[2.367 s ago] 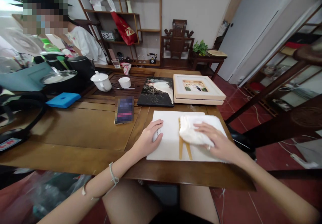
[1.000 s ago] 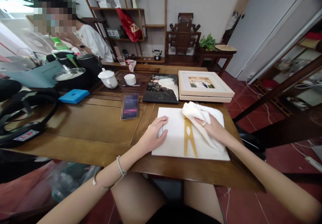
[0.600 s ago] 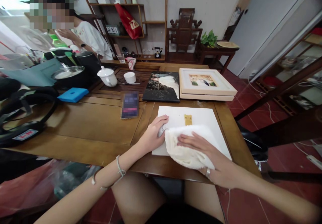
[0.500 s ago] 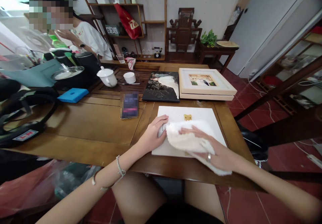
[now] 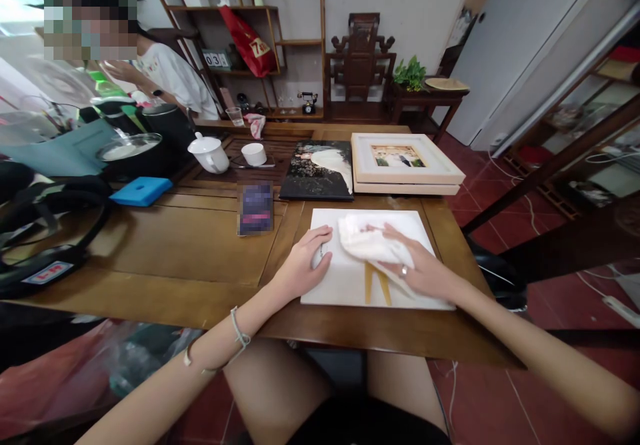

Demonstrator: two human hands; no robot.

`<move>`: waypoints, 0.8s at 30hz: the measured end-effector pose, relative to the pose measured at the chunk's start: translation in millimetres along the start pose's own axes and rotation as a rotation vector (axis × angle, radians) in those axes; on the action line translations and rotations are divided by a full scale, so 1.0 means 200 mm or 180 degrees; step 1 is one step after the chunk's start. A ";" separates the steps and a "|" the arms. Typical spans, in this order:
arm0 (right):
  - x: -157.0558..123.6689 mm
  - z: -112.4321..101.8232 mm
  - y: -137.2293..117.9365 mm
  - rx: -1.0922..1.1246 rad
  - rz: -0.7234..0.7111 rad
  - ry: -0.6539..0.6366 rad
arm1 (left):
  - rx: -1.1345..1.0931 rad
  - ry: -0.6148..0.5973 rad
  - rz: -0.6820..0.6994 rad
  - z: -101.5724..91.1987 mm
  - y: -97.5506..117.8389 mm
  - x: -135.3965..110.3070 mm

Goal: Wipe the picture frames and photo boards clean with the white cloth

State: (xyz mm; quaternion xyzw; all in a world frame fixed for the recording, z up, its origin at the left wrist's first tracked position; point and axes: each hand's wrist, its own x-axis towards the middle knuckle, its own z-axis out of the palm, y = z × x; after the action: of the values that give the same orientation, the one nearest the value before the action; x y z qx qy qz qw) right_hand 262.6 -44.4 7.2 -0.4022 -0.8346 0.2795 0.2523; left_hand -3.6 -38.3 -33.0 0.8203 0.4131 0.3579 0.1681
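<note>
A white rectangular panel (image 5: pixel 345 285) lies flat on the wooden table in front of me. Gold-coloured strips (image 5: pixel 376 284) show on its face, splayed like two legs; their upper part is covered. My left hand (image 5: pixel 311 258) rests over the panel's left edge, fingers stretched out and thumb apart. Beside that thumb is a small pale patch with dark marks that I cannot make out. My right hand (image 5: pixel 407 258) holds a white cloth (image 5: pixel 367 242) bunched against the panel, with its fingers partly over the cloth.
Behind the panel are a black photo panel (image 5: pixel 320 185) and stacked pale picture frames (image 5: pixel 407 182). A blurred dark booklet (image 5: pixel 256 210), a blue block (image 5: pixel 141 192), a teapot (image 5: pixel 209 154) and a white cup (image 5: pixel 254 154) stand left. A person (image 5: pixel 173 75) sits at the far left.
My right hand has moved the cloth away from me, up the panel. The lower gold strips are now uncovered and the upper gold part is covered. My left hand stays in place.
</note>
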 end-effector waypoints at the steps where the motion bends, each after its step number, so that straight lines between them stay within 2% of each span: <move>1: -0.05 0.01 -0.04 0.0044 -0.0254 -0.0148 | -0.0004 -0.0007 0.0019 0.00 0.00 0.00; 4: -0.13 0.03 -0.12 0.0127 -0.0756 -0.0531 | -0.0014 -0.0010 0.0071 0.00 0.00 0.00; 6: -0.13 0.03 -0.11 0.0139 -0.0691 -0.0516 | -0.0018 -0.0010 0.0063 0.00 0.00 0.00; 8: -0.08 0.01 -0.06 0.0153 -0.0392 -0.0279 | -0.0014 -0.0014 0.0020 -0.01 0.00 0.00; 13: 0.11 -0.04 0.10 0.0195 0.0712 0.0325 | 0.0022 -0.0020 -0.0004 -0.01 0.01 0.00; 17: 0.17 -0.08 0.13 -0.0012 0.1019 0.0439 | 0.0013 -0.0003 0.0010 -0.01 0.00 0.00; 21: 0.05 -0.07 0.07 -0.0241 0.0887 0.0173 | -0.0015 -0.0016 -0.0029 -0.01 0.01 0.00; 24: -0.15 -0.04 0.00 -0.0299 0.1152 0.0096 | -0.0052 -0.0041 -0.0076 -0.01 0.01 0.00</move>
State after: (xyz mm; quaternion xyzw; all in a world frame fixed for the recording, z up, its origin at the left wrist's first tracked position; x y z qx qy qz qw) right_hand 284.8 -65.9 7.6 -0.5613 -0.7568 0.2750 0.1914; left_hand -3.7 -39.7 -30.2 0.8162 0.4189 0.3540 0.1817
